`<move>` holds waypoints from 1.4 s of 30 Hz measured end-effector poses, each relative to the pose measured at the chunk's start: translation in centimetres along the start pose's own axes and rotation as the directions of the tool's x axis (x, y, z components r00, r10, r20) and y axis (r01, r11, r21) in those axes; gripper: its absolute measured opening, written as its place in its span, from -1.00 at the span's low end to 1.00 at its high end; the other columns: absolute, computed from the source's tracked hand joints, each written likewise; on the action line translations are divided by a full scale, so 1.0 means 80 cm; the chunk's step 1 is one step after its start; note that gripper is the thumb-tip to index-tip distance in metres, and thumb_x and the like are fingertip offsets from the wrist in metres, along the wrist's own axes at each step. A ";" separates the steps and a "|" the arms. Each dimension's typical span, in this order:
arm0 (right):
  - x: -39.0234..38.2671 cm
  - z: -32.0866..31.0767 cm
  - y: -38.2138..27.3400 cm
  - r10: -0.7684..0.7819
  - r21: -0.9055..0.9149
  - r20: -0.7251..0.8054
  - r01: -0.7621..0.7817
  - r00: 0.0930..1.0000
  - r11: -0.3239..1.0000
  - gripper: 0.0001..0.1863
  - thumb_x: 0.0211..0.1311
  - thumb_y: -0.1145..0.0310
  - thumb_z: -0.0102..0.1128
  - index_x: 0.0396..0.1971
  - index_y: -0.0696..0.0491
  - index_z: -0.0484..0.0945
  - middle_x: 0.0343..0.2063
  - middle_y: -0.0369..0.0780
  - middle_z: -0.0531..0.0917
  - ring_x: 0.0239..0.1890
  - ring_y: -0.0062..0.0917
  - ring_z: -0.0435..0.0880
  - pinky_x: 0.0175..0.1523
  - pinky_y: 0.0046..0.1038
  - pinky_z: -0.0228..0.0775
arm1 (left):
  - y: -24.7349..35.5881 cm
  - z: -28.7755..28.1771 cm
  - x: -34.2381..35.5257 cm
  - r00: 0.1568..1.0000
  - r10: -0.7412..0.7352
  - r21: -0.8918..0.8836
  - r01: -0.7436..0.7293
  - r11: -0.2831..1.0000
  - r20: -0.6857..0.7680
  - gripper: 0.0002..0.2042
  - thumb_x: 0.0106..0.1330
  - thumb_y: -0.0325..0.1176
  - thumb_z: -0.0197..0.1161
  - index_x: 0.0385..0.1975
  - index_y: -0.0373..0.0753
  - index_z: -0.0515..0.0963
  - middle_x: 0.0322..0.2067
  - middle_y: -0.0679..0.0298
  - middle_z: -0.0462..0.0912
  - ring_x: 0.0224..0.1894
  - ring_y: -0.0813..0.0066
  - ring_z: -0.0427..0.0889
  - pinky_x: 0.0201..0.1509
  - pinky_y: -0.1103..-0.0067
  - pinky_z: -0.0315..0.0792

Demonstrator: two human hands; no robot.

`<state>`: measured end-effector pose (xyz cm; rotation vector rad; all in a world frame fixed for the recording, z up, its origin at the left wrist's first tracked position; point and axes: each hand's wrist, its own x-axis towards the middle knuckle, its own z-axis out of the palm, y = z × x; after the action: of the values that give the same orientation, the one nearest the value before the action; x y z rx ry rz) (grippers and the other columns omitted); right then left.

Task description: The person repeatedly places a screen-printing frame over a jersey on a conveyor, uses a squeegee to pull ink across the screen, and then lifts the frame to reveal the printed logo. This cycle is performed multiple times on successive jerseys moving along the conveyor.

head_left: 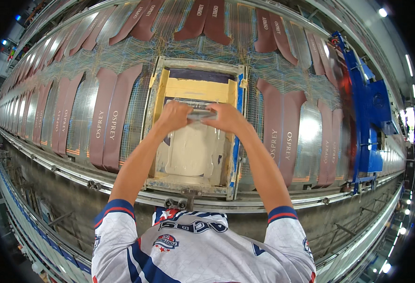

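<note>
Both hands grip a grey squeegee [201, 114] over a rectangular printing screen frame [148, 141]. My left hand [174, 114] is closed on the squeegee's left end, and my right hand [224, 117] on its right end. Beneath them, pale cream ink [191, 153] covers much of the screen inside the frame. Yellow tape [198, 88] spans the upper part of the screen, with a dark purple band [198, 74] above it. Blue tape runs along the frame's right side.
Paired maroon panels [104, 118] with white lettering line the long printing table [309, 146] in two rows. A blue machine carriage [367, 118] stands at the right. A metal rail [301, 200] runs along the near edge, by my body.
</note>
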<state>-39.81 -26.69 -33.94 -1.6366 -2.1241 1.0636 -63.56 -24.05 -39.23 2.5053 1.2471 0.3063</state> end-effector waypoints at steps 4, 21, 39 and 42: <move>0.074 0.009 0.020 0.004 -0.227 0.005 -0.002 1.000 0.974 -0.71 0.04 0.24 0.35 -0.32 0.14 0.65 -0.31 -0.02 0.74 -0.17 -0.07 0.73 -0.04 -0.13 0.58 | -0.027 -0.023 0.063 0.998 -0.052 -0.014 0.052 0.999 0.034 -0.72 0.00 -0.17 0.53 -0.51 -0.21 0.61 -0.54 0.11 0.67 -0.34 0.02 0.68 -0.12 0.23 0.51; -0.089 0.146 0.000 -0.113 -0.402 0.033 0.117 0.993 0.908 -0.83 -0.14 0.39 0.38 -0.49 0.06 0.60 -0.52 -0.14 0.67 -0.33 -0.19 0.68 -0.12 -0.20 0.45 | 0.044 0.047 -0.134 0.991 0.108 -0.068 -0.113 0.991 -0.075 -0.80 -0.13 -0.39 0.50 -0.52 -0.18 0.60 -0.50 0.22 0.64 -0.34 0.16 0.66 -0.22 0.29 0.41; 0.093 0.035 0.030 -0.028 -0.404 0.006 0.028 1.000 0.914 -0.73 -0.01 0.21 0.44 -0.38 0.07 0.67 -0.39 -0.02 0.73 -0.23 -0.08 0.74 -0.09 -0.12 0.58 | -0.040 -0.007 0.052 0.998 0.016 0.054 -0.019 0.998 0.053 -0.75 0.02 -0.16 0.51 -0.48 -0.17 0.64 -0.48 0.16 0.70 -0.31 0.10 0.68 0.03 0.27 0.43; 0.103 0.040 0.044 -0.003 -0.364 -0.005 0.001 1.000 0.932 -0.71 0.03 0.17 0.44 -0.38 0.08 0.66 -0.38 0.00 0.73 -0.22 -0.07 0.73 -0.09 -0.10 0.57 | -0.046 0.004 0.064 0.998 -0.016 0.032 0.014 0.999 0.055 -0.75 0.04 -0.14 0.51 -0.52 -0.15 0.62 -0.53 0.16 0.69 -0.36 0.13 0.68 0.05 0.28 0.42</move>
<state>-41.88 -20.06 -40.39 -1.7855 -2.4303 0.6889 -63.11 -17.87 -40.67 2.5114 1.2579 0.2139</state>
